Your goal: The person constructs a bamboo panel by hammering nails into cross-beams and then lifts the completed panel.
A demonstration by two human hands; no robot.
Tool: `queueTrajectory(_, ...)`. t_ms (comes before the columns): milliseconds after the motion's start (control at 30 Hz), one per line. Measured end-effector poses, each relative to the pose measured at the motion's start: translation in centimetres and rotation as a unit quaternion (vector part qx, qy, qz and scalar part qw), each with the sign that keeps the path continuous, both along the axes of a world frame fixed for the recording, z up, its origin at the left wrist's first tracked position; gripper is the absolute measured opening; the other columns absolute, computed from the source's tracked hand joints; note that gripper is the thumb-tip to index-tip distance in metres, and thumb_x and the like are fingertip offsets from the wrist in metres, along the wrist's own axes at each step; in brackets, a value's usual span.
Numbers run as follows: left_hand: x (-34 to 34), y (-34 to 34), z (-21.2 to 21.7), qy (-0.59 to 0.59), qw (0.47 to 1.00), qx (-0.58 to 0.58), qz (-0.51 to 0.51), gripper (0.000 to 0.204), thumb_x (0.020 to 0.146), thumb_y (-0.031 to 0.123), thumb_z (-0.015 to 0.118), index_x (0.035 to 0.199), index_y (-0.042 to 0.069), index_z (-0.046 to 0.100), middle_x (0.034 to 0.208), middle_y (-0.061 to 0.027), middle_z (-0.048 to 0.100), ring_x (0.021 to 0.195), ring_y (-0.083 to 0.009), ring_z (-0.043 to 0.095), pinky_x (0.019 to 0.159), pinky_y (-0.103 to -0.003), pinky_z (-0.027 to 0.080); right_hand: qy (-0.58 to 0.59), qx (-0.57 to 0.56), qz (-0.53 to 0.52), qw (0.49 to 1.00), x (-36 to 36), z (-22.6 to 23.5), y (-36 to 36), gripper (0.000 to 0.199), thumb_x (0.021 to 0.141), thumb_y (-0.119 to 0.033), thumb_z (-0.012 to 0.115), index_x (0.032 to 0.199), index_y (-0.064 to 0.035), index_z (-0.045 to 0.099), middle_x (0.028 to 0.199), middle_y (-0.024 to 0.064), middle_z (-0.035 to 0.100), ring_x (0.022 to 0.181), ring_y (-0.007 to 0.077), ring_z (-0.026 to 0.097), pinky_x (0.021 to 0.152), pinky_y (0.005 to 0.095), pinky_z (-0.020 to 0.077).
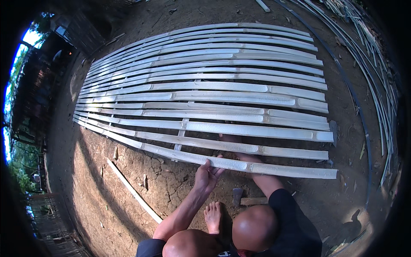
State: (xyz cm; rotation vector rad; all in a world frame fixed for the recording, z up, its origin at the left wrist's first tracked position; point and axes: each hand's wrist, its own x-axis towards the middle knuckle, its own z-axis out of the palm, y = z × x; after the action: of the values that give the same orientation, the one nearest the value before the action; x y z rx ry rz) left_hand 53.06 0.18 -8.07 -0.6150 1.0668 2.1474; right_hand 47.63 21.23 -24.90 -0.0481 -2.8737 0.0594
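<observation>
My left hand [209,174] grips the nearest bamboo slat [295,170] along its front edge, thumb on top and fingers beneath. That slat belongs to a wide rack of long, pale split-bamboo strips laid side by side over crosspieces [182,133]. My right forearm [266,183] passes under the nearest slats. Part of my right hand [230,138] shows in a gap between two strips; its fingers are hidden below them. A hatchet [238,197] lies on the ground by my right arm, its wooden handle pointing right.
A loose bamboo strip [132,190] lies on the cracked earth at left. My bare foot [212,217] and bent knees are close to the rack's front edge. Long thin strips [371,64] are heaped at right, beside a dark curved band [349,81]. Wooden structures stand at far left.
</observation>
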Motion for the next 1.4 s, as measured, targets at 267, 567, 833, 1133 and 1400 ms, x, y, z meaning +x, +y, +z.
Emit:
queueTrajectory(267,-0.3,-1.6,0.8,-0.009,1.0,-0.029,-0.001,0.037,0.108,0.026,0.034,0.133,-0.001,0.042,0.137,-0.0227,0.055,0.126,-0.0348,0.056,0.104,-0.05,0.051,0.143,-0.09,0.023,0.985,8.4,2.1,-1.0,0.038,0.095,-0.026,0.054,0.121,0.0016,0.055,0.131,0.0234,0.056,0.13,0.0364,0.051,0.114,0.0543,0.0324)
queueTrajectory(567,-0.1,0.8,-3.7,0.021,0.998,-0.051,-0.004,0.036,0.109,0.023,0.028,0.13,-0.003,0.04,0.138,-0.026,0.052,0.122,-0.0372,0.057,0.103,-0.05,0.052,-0.116,-0.052,-0.178,0.976,35.5,10.8,11.4,0.061,0.077,-0.004,0.065,0.136,-0.0014,0.051,0.127,0.021,0.058,0.126,0.0383,0.049,0.109,0.059,0.0282)
queueTrajectory(833,-1.0,-1.9,-6.9,0.053,0.995,-0.083,-0.019,0.042,0.109,0.028,0.028,0.134,-0.005,0.037,0.134,-0.0279,0.053,0.118,-0.0406,0.058,0.1,-0.051,0.054,-0.064,-0.106,-0.087,0.988,36.1,17.9,3.9,0.061,0.072,-0.007,0.064,0.133,-0.0067,0.057,0.133,0.0133,0.052,0.129,0.0355,0.044,0.108,0.0566,0.0261)
queueTrajectory(1133,3.9,-7.6,-5.1,0.023,0.967,-0.211,-0.142,0.044,0.107,0.034,0.043,0.137,0.003,0.044,0.115,-0.0131,0.063,0.097,-0.025,0.067,0.083,-0.038,0.057,-0.191,-0.156,0.135,0.96,31.2,8.1,-3.7,0.056,0.088,-0.024,0.066,0.137,-0.0047,0.048,0.127,0.016,0.054,0.105,0.0333,0.051,0.092,0.0473,0.042)
queueTrajectory(1400,12.5,-24.5,8.2,-0.069,0.948,-0.305,-0.062,0.035,0.105,0.03,0.051,0.127,0.004,0.054,0.106,-0.0081,0.067,0.089,-0.0173,0.066,0.079,-0.033,0.055,-0.402,-0.315,0.124,0.851,27.2,16.1,-4.9,0.041,0.091,-0.029,0.063,0.117,0.0017,0.054,0.11,0.0279,0.061,0.103,0.0461,0.059,0.087,0.0526,0.0465)
